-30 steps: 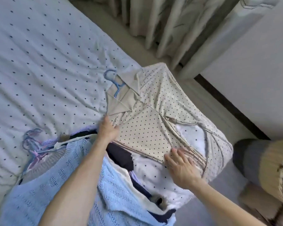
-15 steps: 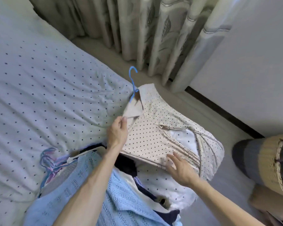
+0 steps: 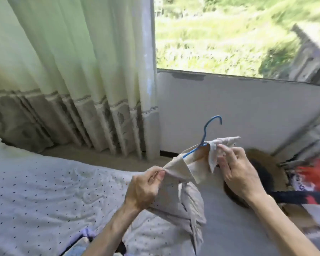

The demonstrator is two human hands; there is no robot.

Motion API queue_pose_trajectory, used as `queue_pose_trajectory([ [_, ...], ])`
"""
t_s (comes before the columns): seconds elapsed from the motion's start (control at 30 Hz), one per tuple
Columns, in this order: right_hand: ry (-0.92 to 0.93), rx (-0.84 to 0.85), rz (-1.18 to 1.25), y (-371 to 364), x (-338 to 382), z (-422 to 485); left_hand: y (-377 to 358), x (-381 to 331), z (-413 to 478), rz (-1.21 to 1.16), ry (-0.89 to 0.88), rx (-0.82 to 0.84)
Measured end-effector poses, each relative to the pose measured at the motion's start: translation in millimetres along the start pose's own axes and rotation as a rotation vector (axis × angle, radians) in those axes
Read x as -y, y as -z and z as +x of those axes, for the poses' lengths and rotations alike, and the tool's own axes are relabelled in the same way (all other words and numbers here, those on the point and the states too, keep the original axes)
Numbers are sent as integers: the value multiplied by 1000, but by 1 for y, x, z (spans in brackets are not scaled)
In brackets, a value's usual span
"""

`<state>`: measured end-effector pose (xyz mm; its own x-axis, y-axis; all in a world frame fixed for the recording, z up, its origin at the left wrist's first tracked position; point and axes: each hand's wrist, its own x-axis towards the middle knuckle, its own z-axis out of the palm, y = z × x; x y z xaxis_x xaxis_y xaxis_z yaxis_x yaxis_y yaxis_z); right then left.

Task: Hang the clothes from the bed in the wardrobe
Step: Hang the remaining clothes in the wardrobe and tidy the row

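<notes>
The left hand (image 3: 144, 183) pinches 1 side of the shirt (image 3: 183, 209) collar, and the right hand (image 3: 236, 169) pinches the other. The blue hanger (image 3: 205, 133) pokes up between them. The shirt droops below the hands, over the bed (image 3: 44, 191). I think it is not hung yet.

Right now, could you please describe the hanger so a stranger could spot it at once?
Look below the window, before the white wall, where the left hand and right hand hold a beige shirt. The hanger pokes from its collar: thin wire, the only bright blue thing nearby.
</notes>
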<state>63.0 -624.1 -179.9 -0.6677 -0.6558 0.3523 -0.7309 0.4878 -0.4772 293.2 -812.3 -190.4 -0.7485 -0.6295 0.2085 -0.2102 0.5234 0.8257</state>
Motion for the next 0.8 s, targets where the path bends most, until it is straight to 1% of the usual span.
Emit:
queue_pose_trajectory([
  [0.1, -47, -124, -84, 70, -45, -48, -36, -62, 1, -71, -141, 93],
  [0.17, -113, -229, -65, 114, -66, -87, -64, -100, 0, -111, -229, 153],
  [0.23, -176, -341, -47, 154, -84, -136, -92, -139, 0, -136, -331, 218],
  [0.33, -267, -481, -110, 217, -104, -214, -134, -206, -7, -167, -490, 311],
  [0.43, -431, -524, -143, 278, -117, -280, -170, -271, -25, -218, -610, 421],
  [0.57, -498, -664, -249, 342, -128, -332, -210, -342, -43, -207, -763, 552],
  [0.7, -678, -687, -419, 380, -152, -365, -258, -392, -56, -126, -832, 651],
  [0.8, -771, -697, -540, 394, -175, -386, -290, -416, -64, -141, -818, 830],
])
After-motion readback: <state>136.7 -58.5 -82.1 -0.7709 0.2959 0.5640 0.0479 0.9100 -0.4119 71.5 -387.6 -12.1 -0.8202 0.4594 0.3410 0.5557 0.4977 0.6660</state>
